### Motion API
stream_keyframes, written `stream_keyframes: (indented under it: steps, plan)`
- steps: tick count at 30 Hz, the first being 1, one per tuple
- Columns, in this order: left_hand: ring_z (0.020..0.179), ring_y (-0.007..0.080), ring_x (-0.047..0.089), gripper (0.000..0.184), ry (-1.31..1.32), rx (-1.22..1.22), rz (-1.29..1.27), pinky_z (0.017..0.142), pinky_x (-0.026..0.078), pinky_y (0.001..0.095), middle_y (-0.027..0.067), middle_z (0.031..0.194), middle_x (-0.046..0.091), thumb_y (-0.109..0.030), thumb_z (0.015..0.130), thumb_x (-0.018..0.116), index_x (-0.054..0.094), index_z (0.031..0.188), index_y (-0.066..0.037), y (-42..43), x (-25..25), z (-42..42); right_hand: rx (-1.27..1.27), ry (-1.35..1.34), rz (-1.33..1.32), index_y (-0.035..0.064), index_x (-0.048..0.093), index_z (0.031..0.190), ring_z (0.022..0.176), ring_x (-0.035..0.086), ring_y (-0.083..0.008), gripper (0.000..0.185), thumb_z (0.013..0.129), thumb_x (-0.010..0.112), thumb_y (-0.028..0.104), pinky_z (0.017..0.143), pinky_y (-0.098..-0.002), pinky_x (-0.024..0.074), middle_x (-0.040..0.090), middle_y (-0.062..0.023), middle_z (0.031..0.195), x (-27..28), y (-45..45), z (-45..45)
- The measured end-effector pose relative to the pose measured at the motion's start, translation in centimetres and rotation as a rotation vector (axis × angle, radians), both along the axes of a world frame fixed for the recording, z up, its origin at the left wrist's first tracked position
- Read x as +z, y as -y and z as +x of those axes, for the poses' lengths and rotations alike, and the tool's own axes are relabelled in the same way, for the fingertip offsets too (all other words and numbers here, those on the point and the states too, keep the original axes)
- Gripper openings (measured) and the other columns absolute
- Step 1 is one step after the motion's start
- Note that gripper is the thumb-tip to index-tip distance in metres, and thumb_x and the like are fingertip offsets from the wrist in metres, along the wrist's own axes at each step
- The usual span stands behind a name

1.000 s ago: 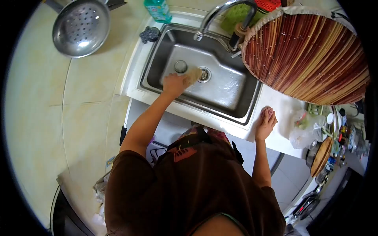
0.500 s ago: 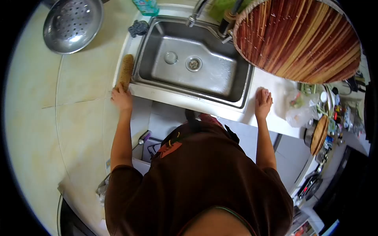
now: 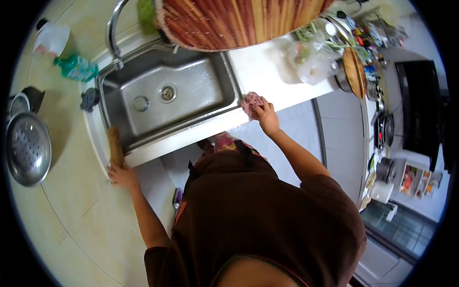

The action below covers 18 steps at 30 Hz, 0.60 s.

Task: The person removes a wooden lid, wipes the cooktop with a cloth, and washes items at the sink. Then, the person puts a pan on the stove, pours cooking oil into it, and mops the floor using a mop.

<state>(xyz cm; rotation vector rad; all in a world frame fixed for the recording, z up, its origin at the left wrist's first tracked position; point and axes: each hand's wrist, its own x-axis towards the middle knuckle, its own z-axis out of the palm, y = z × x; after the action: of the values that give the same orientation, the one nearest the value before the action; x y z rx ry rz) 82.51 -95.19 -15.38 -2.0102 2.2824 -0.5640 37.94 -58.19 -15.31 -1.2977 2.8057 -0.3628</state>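
Observation:
My left hand is closed around the near end of a brown, rough, loofah-like roll, which lies along the sink's left edge. In my right hand is a bunched pink cloth, pressed on the counter's front edge by the sink's right corner. Between the two hands lies the steel sink, wet at its right side. A round clear strainer or lid rests in it, left of the drain.
A curved faucet rises behind the sink, beside a large woven lid. Dark scrubbing wool, a green bottle and a steel colander stand left. Plastic-bagged vegetables and a wooden lid are right.
The view has turned, shifting the sink leftward. My right hand has moved left across the counter to the sink's corner, and the pink cloth now shows. My left hand remains at the brown roll.

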Motion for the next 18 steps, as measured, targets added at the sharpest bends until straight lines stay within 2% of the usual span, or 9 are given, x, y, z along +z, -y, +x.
stream_keyframes:
  steps: [3,6,8,9,11,12,14,17,18]
  plan:
    - [0.118,0.0304,0.047,0.064,-0.089,0.064,0.211,0.089,0.04,0.0484,0.0117,0.128,0.05,-0.038,0.081,0.066,0.041,0.137,-0.022,0.7,2.2,0.2,-0.149,0.098,0.026,0.0231,0.06,0.117,0.108,0.048,-0.0342,0.039,0.081,0.053,0.008,0.089,-0.0393,0.0489,0.047,-0.0107,0.127,0.1,1.9,-2.6]
    - [0.104,0.03,0.057,0.061,-0.024,0.093,0.051,0.078,0.046,0.0474,0.0115,0.111,0.059,-0.044,0.081,0.064,0.046,0.133,-0.018,0.1,2.6,1.9,-0.294,0.015,-0.004,0.0215,0.058,0.114,0.106,0.048,-0.0345,0.035,0.082,0.052,0.009,0.086,-0.0409,0.0496,0.048,-0.011,0.121,-0.5,4.4,-5.8]
    - [0.091,0.0324,0.063,0.062,-0.035,0.264,0.189,0.069,0.05,0.0478,0.0149,0.1,0.064,-0.048,0.08,0.062,0.049,0.13,-0.014,0.0,1.1,3.7,-0.32,-0.04,0.0,0.0227,0.058,0.116,0.096,0.051,-0.0341,0.04,0.08,0.056,0.007,0.079,-0.042,0.0489,0.051,-0.0109,0.113,-2.7,5.2,-8.3]
    - [0.082,0.0353,0.064,0.063,-0.129,0.209,0.181,0.067,0.05,0.0494,0.0171,0.091,0.065,-0.051,0.081,0.06,0.05,0.127,-0.009,-1.0,1.4,4.0,-0.349,-0.024,0.019,0.0227,0.057,0.116,0.096,0.051,-0.0341,0.039,0.08,0.056,0.008,0.079,-0.0426,0.0486,0.051,-0.0109,0.112,-2.9,5.9,-8.7]
    - [0.088,0.0346,0.063,0.057,-0.191,0.096,0.123,0.075,0.049,0.0472,0.0178,0.099,0.064,-0.036,0.082,0.065,0.049,0.128,-0.006,-1.2,-0.9,6.1,-0.313,-0.052,0.038,0.0231,0.057,0.116,0.096,0.051,-0.0343,0.038,0.08,0.057,0.009,0.078,-0.0437,0.0484,0.051,-0.0111,0.11,-3.2,6.4,-10.1]
    - [0.095,0.0359,0.06,0.06,-0.279,0.112,0.167,0.082,0.047,0.0477,0.0186,0.105,0.061,-0.03,0.081,0.067,0.045,0.132,-0.008,-1.9,1.3,4.5,-0.306,-0.047,0.058,0.023,0.058,0.116,0.096,0.051,-0.0343,0.038,0.08,0.059,0.012,0.079,-0.0428,0.0487,0.052,-0.0113,0.11,-2.2,6.5,-10.0]
    - [0.104,0.0353,0.056,0.067,-0.267,0.034,0.011,0.087,0.043,0.0523,0.0166,0.115,0.058,-0.033,0.079,0.068,0.041,0.137,-0.012,-1.0,-0.5,5.6,-0.262,-0.06,-0.043,0.0201,0.059,0.108,0.094,0.051,-0.0353,0.03,0.078,0.063,0.019,0.075,-0.0445,0.0502,0.052,-0.0109,0.107,-1.5,6.7,-9.5]
    - [0.116,0.0331,0.049,0.075,-0.143,0.105,-0.102,0.09,0.041,0.0558,0.0133,0.127,0.051,-0.038,0.077,0.068,0.034,0.141,-0.019,-0.4,-1.3,4.5,-0.226,-0.011,0.017,0.0232,0.057,0.117,0.096,0.051,-0.0339,0.035,0.083,0.06,0.019,0.079,-0.0423,0.0496,0.05,-0.0105,0.112,-0.9,6.1,-9.5]
    - [0.114,0.0318,0.05,0.074,-0.105,0.118,-0.109,0.089,0.04,0.0574,0.0118,0.127,0.052,-0.038,0.075,0.069,0.036,0.14,-0.02,-0.3,-1.2,4.0,-0.159,-0.012,-0.05,0.0236,0.056,0.117,0.097,0.051,-0.0335,0.035,0.083,0.059,0.016,0.08,-0.041,0.0496,0.05,-0.0108,0.111,-3.4,5.0,-10.5]
